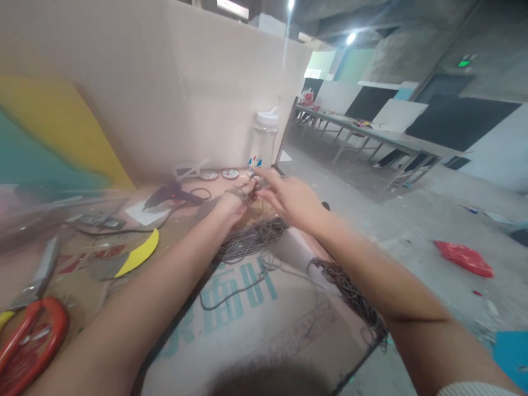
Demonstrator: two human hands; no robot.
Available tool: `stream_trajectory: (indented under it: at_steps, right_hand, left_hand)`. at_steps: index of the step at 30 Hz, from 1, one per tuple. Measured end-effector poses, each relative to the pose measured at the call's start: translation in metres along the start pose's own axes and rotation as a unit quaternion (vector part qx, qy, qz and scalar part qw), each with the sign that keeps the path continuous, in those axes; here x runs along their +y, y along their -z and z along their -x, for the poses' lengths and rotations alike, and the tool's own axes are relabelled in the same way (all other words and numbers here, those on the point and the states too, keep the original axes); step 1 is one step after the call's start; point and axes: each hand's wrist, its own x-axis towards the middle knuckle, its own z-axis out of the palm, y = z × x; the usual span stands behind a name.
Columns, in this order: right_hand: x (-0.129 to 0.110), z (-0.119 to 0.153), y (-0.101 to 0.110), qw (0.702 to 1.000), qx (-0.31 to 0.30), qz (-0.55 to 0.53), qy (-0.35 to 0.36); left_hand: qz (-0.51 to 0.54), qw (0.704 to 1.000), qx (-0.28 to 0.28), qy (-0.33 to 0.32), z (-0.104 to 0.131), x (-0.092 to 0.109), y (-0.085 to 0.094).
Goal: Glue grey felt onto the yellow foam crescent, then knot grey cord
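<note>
My left hand [242,201] is closed, its fingertips around a small round greyish thing [256,179] too blurred to name. My right hand [289,201] meets it from the right, thumb and fingers pinched close to the same spot; what they grip is hidden. Thin cord loops around the left hand near the wrist, and a strand hangs below the fingers. Just beneath both hands lies a heap of grey cord [251,239], with a loose strand trailing over the printed cardboard [247,346]. More tangled cord [350,291] hangs near my right forearm.
A clear bottle with a white lid [264,137] stands behind my hands. Left of it are two round discs [230,174] and a dark glue gun [173,193]. Red-handled scissors [35,330] and a yellow curved piece [140,256] lie at left. Red plastic [464,258] is on the floor.
</note>
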Motion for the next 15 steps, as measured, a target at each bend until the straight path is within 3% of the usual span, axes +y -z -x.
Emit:
stream_trajectory:
  at_steps: [3, 6, 10, 13, 15]
  right_hand:
    - [0.024, -0.015, 0.002, 0.995, 0.077, -0.029, -0.06]
    - [0.043, -0.03, -0.004, 0.99, 0.022, -0.116, -0.079]
    - [0.048, -0.037, -0.022, 0.973, -0.062, -0.202, -0.092]
    - [0.051, -0.036, -0.034, 0.947, -0.031, -0.288, -0.138]
    - [0.056, -0.035, -0.035, 0.906, 0.003, -0.379, -0.189]
  left_hand:
    - [0.099, 0.995, 0.012, 0.015, 0.003, 0.0, 0.004]
    - [0.151, 0.988, -0.004, 0.035, 0.009, 0.001, 0.005]
    - [0.175, 0.983, -0.017, 0.054, 0.01, -0.001, 0.004]
    - [0.178, 0.982, -0.01, 0.065, 0.009, 0.001, 0.005]
    - [0.173, 0.981, 0.011, 0.091, 0.008, 0.005, 0.008]
